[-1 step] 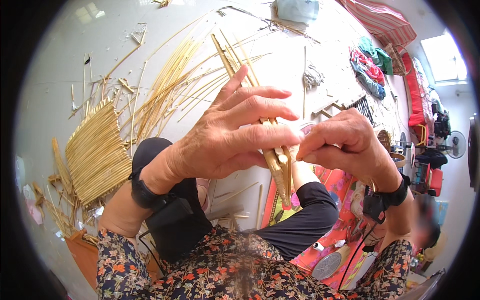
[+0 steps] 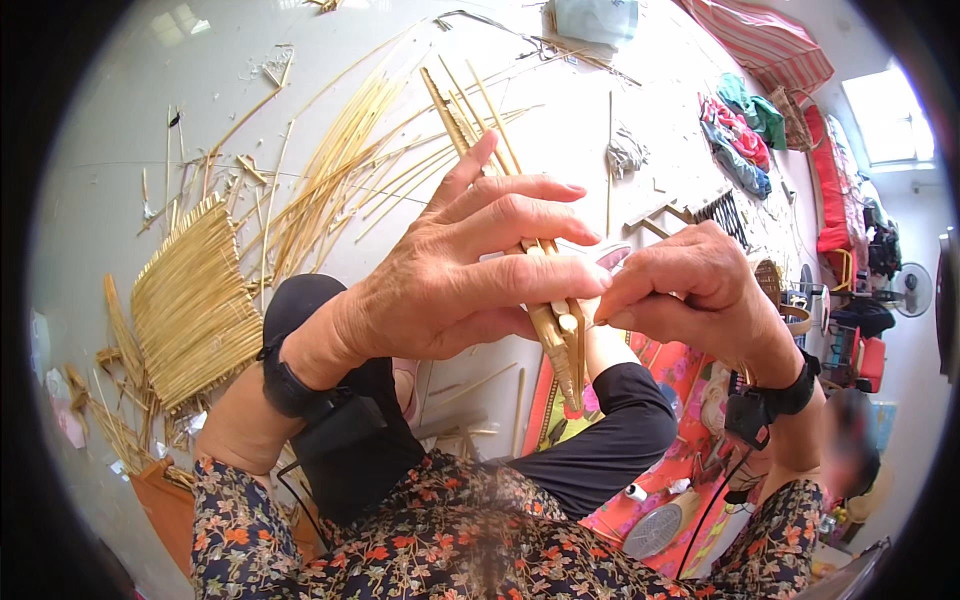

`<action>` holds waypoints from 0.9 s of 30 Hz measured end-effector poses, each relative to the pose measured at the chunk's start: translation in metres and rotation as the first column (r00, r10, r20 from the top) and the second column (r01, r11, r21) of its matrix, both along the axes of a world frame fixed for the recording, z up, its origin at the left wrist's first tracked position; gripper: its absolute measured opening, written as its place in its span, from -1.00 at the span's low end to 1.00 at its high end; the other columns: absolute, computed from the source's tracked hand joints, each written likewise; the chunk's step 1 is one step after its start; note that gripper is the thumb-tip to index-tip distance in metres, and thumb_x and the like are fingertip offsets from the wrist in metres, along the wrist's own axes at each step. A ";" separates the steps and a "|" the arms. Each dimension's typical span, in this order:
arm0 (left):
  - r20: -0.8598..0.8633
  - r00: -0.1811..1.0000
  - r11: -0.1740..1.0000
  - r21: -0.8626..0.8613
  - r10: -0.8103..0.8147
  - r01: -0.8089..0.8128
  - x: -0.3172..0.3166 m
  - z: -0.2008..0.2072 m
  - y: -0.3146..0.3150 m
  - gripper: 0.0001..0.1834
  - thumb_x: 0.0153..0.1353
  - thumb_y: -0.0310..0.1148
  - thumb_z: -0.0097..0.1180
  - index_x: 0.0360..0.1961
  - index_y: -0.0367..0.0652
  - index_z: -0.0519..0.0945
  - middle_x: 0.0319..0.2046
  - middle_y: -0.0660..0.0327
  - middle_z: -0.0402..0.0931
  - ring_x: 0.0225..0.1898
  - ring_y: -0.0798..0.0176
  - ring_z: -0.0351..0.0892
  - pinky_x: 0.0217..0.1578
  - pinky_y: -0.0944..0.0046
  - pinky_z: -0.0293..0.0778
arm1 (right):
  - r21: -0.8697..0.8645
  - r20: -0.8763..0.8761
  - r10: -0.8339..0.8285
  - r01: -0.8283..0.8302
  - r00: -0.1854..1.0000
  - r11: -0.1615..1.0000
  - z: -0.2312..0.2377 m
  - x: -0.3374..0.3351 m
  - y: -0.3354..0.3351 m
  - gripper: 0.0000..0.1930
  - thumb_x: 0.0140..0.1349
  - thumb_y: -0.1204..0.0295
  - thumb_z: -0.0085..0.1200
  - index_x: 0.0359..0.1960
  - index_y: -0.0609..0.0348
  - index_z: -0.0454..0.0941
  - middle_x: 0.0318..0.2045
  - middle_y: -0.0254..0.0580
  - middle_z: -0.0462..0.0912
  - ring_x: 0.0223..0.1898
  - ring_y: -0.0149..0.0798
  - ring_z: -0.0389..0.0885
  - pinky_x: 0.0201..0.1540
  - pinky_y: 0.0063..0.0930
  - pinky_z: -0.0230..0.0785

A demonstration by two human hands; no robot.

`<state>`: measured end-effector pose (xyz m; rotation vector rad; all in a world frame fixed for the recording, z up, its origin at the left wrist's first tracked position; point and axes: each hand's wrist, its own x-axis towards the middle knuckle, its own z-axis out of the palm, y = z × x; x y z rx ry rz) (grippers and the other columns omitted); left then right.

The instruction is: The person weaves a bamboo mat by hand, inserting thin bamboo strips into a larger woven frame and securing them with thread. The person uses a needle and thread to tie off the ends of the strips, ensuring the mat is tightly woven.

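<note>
My left hand [image 2: 470, 255] is wrapped round a narrow bundle of pale yellow reed or bamboo sticks [image 2: 556, 350]. The bundle stands tilted in front of me, its far ends rising past my raised fingertips and its near end above my right knee. Close against its right side, my right hand [image 2: 685, 280] is closed in a pinch of thumb and forefinger. Whatever lies in that pinch is too small to make out. A flat panel of sticks bound side by side [image 2: 190, 305] lies on the floor to the left.
Long loose sticks [image 2: 335, 165] fan out on the pale floor ahead. Scraps lie at the far left. A red patterned mat [image 2: 655, 470] spreads under my right leg, with a grey oval object [image 2: 652, 530] on it. Clothes [image 2: 740, 135] and a fan [image 2: 910, 290] are at the right.
Almost nothing differs. My right hand and the near end of the bundle have shifted very slightly; both hands keep the same hold.
</note>
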<state>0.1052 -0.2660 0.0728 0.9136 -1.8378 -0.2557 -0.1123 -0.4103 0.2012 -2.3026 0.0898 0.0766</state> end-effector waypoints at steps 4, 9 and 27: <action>-0.005 1.000 1.000 -0.014 -0.021 0.021 -0.005 0.001 -0.002 -0.73 0.50 -0.04 0.18 0.14 0.29 0.69 0.37 0.04 0.58 0.55 -0.25 0.34 0.62 -0.37 -0.24 | 0.012 0.002 -0.017 0.017 1.000 1.000 -0.003 -0.008 0.003 -0.95 0.31 0.55 0.29 -0.23 0.15 0.74 -0.49 -0.23 0.72 -0.46 -0.20 0.74 -0.35 -0.39 0.53; 0.024 0.997 0.996 0.033 -0.080 0.079 -0.007 0.006 -0.001 -0.71 0.45 0.01 0.20 0.10 0.33 0.75 0.43 0.04 0.54 0.61 -0.27 0.21 0.62 -0.37 -0.26 | -0.019 -0.010 -0.010 0.010 1.000 1.000 -0.002 -0.014 0.010 -0.92 0.27 0.55 0.34 -0.23 0.12 0.75 -0.55 -0.24 0.65 -0.50 -0.19 0.71 -0.42 -0.36 0.47; -0.488 0.811 0.945 0.209 0.323 -0.251 -0.057 -0.030 -0.038 0.18 0.19 0.12 0.53 0.64 -0.24 0.17 0.61 -0.12 0.16 0.64 -0.16 0.09 0.59 -0.07 0.10 | 0.167 0.127 -0.488 0.466 0.863 0.869 -0.017 -0.039 -0.004 -0.90 0.37 0.64 0.26 -0.21 0.20 0.79 -0.49 -0.45 0.73 -0.63 -0.65 0.50 -0.57 -0.66 0.30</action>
